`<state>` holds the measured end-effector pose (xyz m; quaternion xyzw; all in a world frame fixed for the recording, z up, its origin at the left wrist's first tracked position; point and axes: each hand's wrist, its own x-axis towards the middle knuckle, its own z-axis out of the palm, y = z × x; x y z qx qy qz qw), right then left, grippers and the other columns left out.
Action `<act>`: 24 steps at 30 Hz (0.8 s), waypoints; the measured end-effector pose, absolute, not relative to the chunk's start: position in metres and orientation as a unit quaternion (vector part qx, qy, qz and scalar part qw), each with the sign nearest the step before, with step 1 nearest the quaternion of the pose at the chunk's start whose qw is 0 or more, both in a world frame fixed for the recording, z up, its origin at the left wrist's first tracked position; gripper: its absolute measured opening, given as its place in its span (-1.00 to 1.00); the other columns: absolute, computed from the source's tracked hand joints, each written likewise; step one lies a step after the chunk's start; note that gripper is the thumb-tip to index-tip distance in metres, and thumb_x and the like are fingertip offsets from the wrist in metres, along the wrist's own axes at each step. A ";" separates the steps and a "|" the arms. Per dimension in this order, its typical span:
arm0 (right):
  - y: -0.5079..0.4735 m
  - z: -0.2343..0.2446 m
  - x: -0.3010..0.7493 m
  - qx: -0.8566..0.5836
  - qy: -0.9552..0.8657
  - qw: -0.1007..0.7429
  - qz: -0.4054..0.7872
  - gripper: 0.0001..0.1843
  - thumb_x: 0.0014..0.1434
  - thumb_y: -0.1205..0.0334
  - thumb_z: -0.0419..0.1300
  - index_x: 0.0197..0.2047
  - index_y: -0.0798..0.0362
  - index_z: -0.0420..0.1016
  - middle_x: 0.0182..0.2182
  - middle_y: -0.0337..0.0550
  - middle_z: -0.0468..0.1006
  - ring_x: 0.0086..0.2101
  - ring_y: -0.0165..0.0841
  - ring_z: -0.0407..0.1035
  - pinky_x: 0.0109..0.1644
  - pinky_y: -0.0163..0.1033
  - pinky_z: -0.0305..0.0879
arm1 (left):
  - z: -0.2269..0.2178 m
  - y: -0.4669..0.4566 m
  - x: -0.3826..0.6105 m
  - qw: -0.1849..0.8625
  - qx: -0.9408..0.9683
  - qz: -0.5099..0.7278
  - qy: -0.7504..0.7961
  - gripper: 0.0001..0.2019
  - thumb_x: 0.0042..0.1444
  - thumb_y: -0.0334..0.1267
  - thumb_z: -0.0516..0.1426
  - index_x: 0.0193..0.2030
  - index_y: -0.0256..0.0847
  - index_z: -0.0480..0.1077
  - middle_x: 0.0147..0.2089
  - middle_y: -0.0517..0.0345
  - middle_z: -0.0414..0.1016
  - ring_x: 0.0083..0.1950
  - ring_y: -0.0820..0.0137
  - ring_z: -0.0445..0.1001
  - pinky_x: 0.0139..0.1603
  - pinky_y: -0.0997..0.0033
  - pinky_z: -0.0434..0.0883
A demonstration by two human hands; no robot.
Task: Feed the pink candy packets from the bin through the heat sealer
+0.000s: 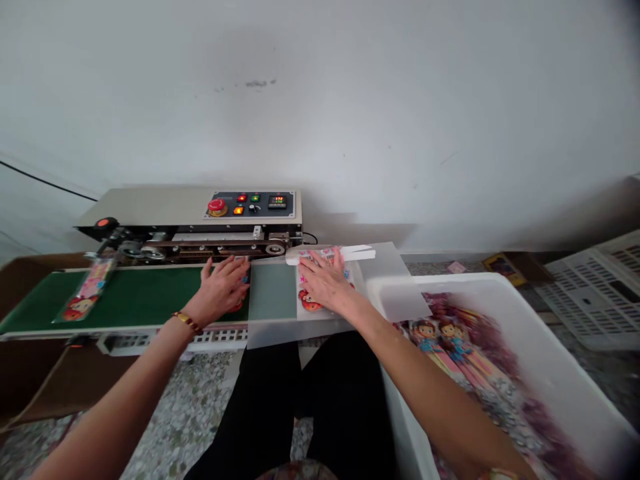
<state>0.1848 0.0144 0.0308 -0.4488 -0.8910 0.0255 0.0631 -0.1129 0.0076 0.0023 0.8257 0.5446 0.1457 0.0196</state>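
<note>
My left hand [223, 287] lies flat, fingers stretched, over a clear printed packet [245, 280] on the green conveyor belt [155, 297]; most of that packet is hidden. My right hand [326, 283] rests with fingers spread on several similar packets [311, 302] with a red-haired cartoon figure. These lie on a translucent plastic sheet [273, 300] beside the belt's right end. White strips [357, 253] run along the packets' upper edge. Another packet [87, 293] lies slanted on the belt's left part, apart from both hands.
Behind the belt stands a band sealing machine [165, 207] with a red stop button [217, 207] and lit switches. A white tub [530, 333] at right holds many packed items with cartoon figures. A cardboard box [65, 380] is below the belt's left end; a white crate [595, 287] stands far right.
</note>
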 end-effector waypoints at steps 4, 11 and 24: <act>0.015 0.032 0.186 -0.461 -0.883 0.082 0.034 -0.58 0.44 0.25 -0.03 0.28 -0.02 0.41 0.33 -0.04 0.39 0.35 -0.03 0.13 0.42 0.53 -0.36 | 0.000 -0.002 -0.046 0.029 0.841 0.191 0.505 -0.63 0.39 -0.23 -0.04 0.23 -0.20 0.42 0.28 -0.13 0.49 0.32 0.19 0.44 0.49 -0.10 0.14; 0.005 0.033 0.242 -0.529 -0.847 0.045 -0.007 -0.52 0.45 0.24 -0.07 0.36 0.01 0.34 0.38 0.03 0.31 0.38 0.09 0.07 0.34 0.65 -0.39 | -0.009 0.004 0.014 0.075 0.860 0.181 0.472 -0.54 0.40 -0.18 -0.02 0.38 -0.23 0.26 0.43 -0.16 0.30 0.47 0.13 0.24 0.51 -0.15 0.11; 0.007 0.022 0.184 -0.490 -0.867 0.086 0.015 -0.47 0.43 0.22 -0.07 0.42 -0.06 0.26 0.31 0.00 0.40 0.33 0.03 0.14 0.42 0.54 -0.49 | 0.003 0.006 -0.108 0.015 0.802 0.157 0.576 -0.63 0.37 -0.14 -0.02 0.21 -0.12 0.42 0.31 -0.10 0.46 0.34 0.04 0.41 0.49 -0.41 -0.09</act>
